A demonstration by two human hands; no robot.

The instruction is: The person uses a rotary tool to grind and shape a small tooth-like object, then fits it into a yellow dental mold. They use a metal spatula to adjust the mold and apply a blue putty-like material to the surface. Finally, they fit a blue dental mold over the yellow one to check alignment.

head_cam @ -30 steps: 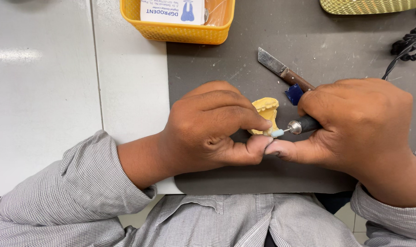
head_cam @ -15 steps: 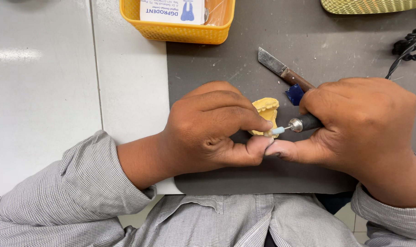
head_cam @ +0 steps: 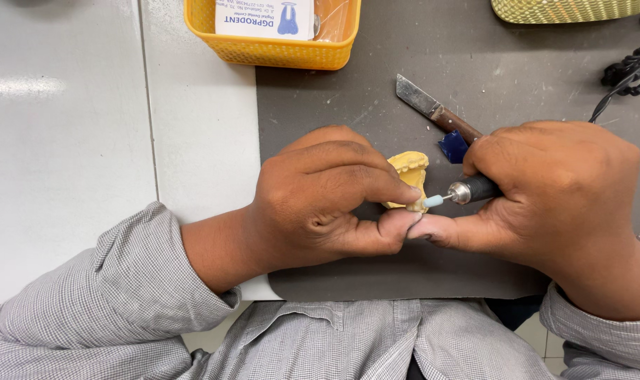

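while right hand [head_cam: 566, 204] grips, rotary handpiece [head_cam: 468, 191] lies horizontal, tip left, touching yellow cast [head_cam: 409, 176]

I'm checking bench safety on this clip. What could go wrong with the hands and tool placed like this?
1. The rotary handpiece in the right hand has its pale tip right beside the left hand thumb and fingertips pinching the yellow dental cast; a slip could nick skin.
2. The knife lies bare-bladed just behind the right hand; a backward reach might catch it.
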